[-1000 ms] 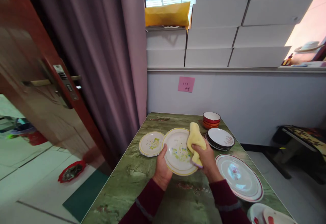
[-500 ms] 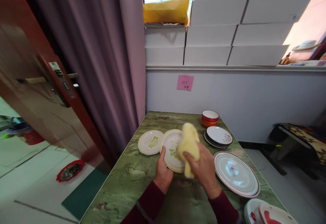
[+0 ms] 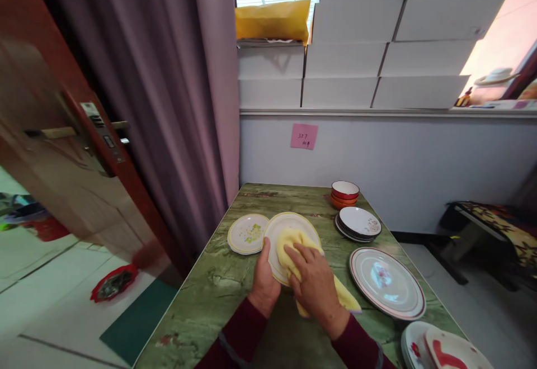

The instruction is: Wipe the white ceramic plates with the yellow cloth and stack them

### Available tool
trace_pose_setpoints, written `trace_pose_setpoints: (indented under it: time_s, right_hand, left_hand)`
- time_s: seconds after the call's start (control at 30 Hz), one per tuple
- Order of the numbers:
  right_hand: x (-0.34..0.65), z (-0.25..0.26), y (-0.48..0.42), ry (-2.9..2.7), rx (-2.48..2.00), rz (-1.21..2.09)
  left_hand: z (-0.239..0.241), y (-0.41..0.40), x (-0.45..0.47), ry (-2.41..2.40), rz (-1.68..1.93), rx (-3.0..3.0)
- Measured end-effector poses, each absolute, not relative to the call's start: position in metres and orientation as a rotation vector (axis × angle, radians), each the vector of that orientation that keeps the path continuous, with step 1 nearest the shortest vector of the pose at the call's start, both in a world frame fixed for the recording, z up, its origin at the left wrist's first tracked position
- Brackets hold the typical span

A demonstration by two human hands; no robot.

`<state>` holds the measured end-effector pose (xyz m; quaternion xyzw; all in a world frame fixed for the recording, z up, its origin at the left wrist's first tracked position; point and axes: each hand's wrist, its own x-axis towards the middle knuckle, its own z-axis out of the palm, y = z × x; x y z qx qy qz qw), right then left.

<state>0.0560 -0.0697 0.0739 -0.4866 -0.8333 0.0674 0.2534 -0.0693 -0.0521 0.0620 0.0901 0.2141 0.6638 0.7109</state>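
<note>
My left hand (image 3: 265, 279) grips the lower left edge of a white plate with a yellow rim (image 3: 276, 229), its thumb over the rim. The plate is held up off the table, tilted toward me. Against the plate's face, my right hand (image 3: 312, 277) presses a yellow cloth (image 3: 346, 296), fingers spread over it; the cloth's loose end hangs down to the right. It covers most of the plate's middle. Just left of the held plate, a matching plate with a green flower print (image 3: 248, 235) lies on the green wood-patterned table (image 3: 218, 296).
Along the table's right side stand stacked red and orange bowls (image 3: 345, 191), dark-edged plates (image 3: 361, 222), a large red-rimmed plate (image 3: 388, 284) and more plates (image 3: 455, 351) at the near corner. A wall is behind; a curtain (image 3: 201, 106) and wooden door (image 3: 96, 190) are at left.
My right hand has brought the bunched cloth down flat onto the plate's face, and its end now trails to the right. My left hand still holds the plate in nearly the same place.
</note>
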Motion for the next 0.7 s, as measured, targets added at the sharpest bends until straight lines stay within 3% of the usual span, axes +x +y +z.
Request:
trace_pose_setpoints:
  time_s: [0.2, 0.47, 0.7]
  right_hand:
    - [0.041, 0.092, -0.065, -2.369, -1.186, 0.148]
    - [0.059, 0.095, -0.033, -2.306, -1.571, -0.074]
    - [0.031, 0.089, -0.094, -2.39, -1.354, 0.127]
  left_hand:
    - [0.067, -0.054, -0.07, 0.482, 1.391, 0.232]
    - [0.056, -0.05, -0.083, 0.393, 1.523, 0.258]
    - [0.07, -0.05, -0.084, 0.406, 1.46, 0.223]
